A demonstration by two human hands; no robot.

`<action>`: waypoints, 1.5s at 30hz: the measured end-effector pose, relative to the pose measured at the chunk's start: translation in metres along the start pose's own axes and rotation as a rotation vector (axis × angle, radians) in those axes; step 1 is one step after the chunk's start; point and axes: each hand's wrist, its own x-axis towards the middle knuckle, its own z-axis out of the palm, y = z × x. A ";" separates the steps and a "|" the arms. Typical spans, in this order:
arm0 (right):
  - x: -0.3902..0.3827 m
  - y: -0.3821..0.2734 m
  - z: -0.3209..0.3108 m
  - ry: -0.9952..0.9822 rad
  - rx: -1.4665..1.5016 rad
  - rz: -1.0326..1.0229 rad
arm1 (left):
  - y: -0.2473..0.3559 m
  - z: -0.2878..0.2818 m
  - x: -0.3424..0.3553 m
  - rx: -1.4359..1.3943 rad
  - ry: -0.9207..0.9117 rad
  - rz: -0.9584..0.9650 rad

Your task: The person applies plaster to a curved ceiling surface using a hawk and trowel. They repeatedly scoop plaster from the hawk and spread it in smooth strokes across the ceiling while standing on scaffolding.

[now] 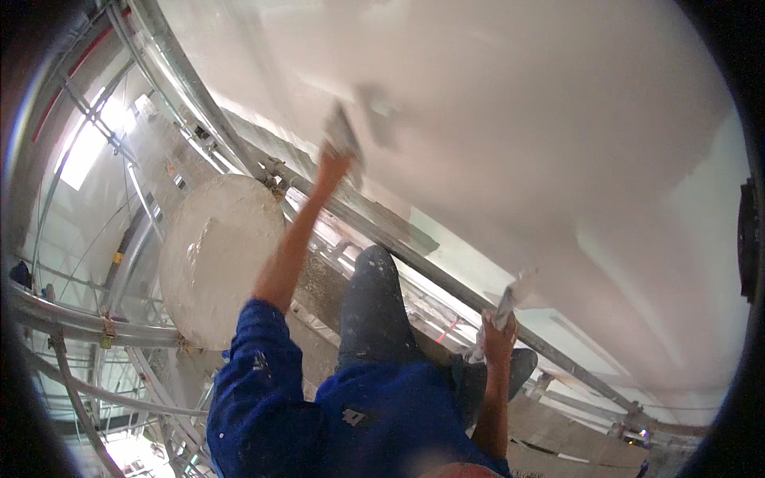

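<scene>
Two hands up, both closed on plastering tools. Left hand [333, 163] is raised on an outstretched arm, grip wrapped round the handle of a trowel [343, 134]; the blade sits against the white wall [518, 119], blurred, near the wall's lower left edge just above the scaffold rail [382, 231]. Right hand [498, 336] is lower and to the right, grip closed on a second flat blade tool [510, 295], which tilts up toward the wall; can't tell if its tip touches the plaster. The two tools are well apart along the wall.

Wall fills the upper right of the view, smooth and white, with a slightly darker patch around the trowel. Rail runs diagonally from upper left to lower right along the wall's base edge, more steel tubes and clamps on the left side.

Round, plaster-caked board [219, 259] sits left of the left forearm, at the rail side of the scaffold deck [319, 279], close to the elbow, not touching it as far as visible.

Person wears a blue sleeve [255, 382] speckled with plaster and dark trousers; one knee [374, 271] is bent up between the two arms, a dark shoe [478, 374] just beside the right wrist.
</scene>
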 end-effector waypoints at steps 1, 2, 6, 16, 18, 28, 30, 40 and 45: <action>-0.005 0.002 -0.005 -0.108 -0.035 -0.015 | 0.002 -0.035 0.053 -0.076 0.109 0.059; -0.009 0.002 -0.011 -0.142 -0.048 -0.034 | 0.010 -0.068 0.102 0.049 0.172 0.211; -0.053 0.015 0.012 -0.348 0.765 0.685 | 0.070 -0.147 0.231 0.231 0.343 0.277; -0.085 0.007 0.014 -0.128 0.801 0.649 | 0.132 -0.094 0.204 0.177 0.081 0.217; -0.102 0.021 0.038 -0.120 0.731 0.460 | 0.129 -0.055 0.172 0.227 0.118 0.191; -0.136 0.033 0.019 -0.483 0.860 0.627 | 0.275 0.255 -0.122 0.497 0.187 0.522; -0.160 0.039 0.030 -0.339 1.085 0.822 | 0.303 0.314 -0.177 0.478 0.143 0.623; -0.174 0.055 -0.008 -0.257 -0.043 0.694 | 0.333 0.348 -0.283 -0.107 -0.829 0.399; -0.128 0.053 -0.026 -0.243 -0.137 0.621 | 0.274 0.238 -0.303 -0.390 -1.097 0.294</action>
